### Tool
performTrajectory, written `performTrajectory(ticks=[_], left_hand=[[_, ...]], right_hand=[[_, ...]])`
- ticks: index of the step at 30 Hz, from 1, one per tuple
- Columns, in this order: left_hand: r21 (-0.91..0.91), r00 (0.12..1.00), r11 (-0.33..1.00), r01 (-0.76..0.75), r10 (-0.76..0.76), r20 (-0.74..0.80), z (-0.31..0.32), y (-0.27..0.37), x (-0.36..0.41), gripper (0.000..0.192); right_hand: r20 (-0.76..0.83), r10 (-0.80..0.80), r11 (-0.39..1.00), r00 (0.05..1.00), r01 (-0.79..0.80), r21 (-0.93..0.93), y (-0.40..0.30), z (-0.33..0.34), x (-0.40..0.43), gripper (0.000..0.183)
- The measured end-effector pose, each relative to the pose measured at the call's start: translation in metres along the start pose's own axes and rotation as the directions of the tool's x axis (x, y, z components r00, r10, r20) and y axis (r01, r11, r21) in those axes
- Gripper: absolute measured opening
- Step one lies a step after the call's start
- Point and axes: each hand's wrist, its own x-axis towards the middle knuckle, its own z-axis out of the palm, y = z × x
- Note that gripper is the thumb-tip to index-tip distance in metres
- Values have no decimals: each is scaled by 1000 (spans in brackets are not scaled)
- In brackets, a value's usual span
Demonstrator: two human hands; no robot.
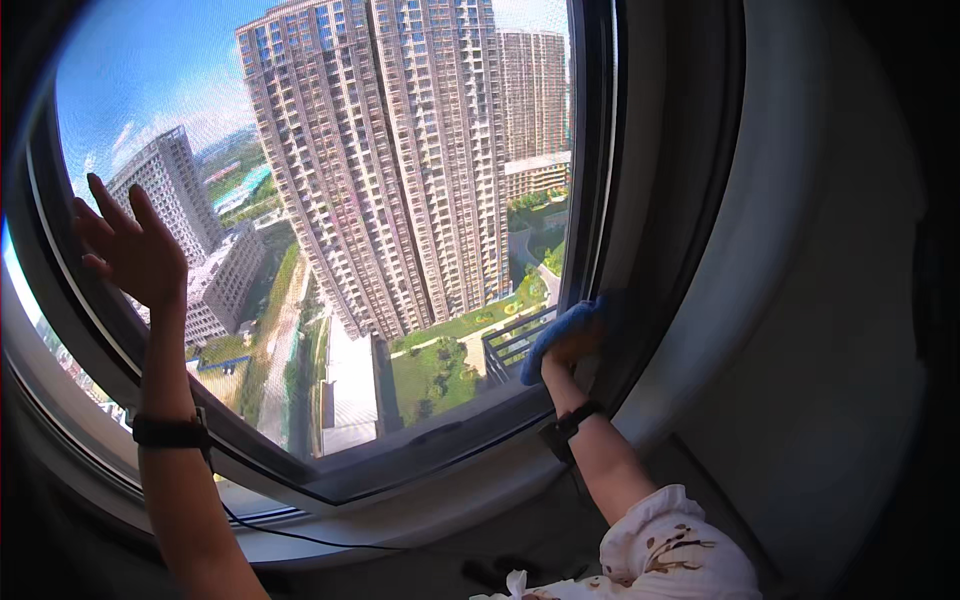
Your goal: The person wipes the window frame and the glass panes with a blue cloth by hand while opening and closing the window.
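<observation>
Before me is a window with a fine mesh screen (420,187) in a dark sash frame (442,439). My left hand (139,247) is raised near the left side of the sash, its fingers spread and nothing in them. Whether it touches the frame or mesh, I cannot tell. At the lower right, my right hand (577,345) holds a blue cloth (534,361) against the dark right-hand side of the window frame. Deep shadow hides most of those fingers. Both wrists wear a black band.
A pale sill (420,517) runs below the sash, crossed by a thin black cable (307,536). To the right is a shaded wall (832,315). Outside, far below, are tall buildings (390,150) and lawns; a dark metal railing (517,341) stands just beyond the screen.
</observation>
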Motion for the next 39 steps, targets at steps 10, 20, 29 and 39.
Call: performTrajectory(ticks=[10, 20, 29, 39], left_hand=[[12, 984, 992, 122, -123, 127, -22, -1, 6, 58], [-125, 973, 974, 188, -167, 159, -16, 9, 13, 61], [176, 999, 984, -21, 12, 48, -5, -13, 13, 50], [128, 1000, 992, -18, 15, 24, -4, -19, 7, 54]], right_hand=[[124, -259, 663, 958, 270, -698, -168, 169, -21, 44], [429, -530, 453, 732, 672, -586, -388, 440, 9, 46], [475, -591, 372, 652, 743, -557, -350, 397, -18, 45], [437, -482, 387, 759, 632, -671, -275, 303, -58, 41]])
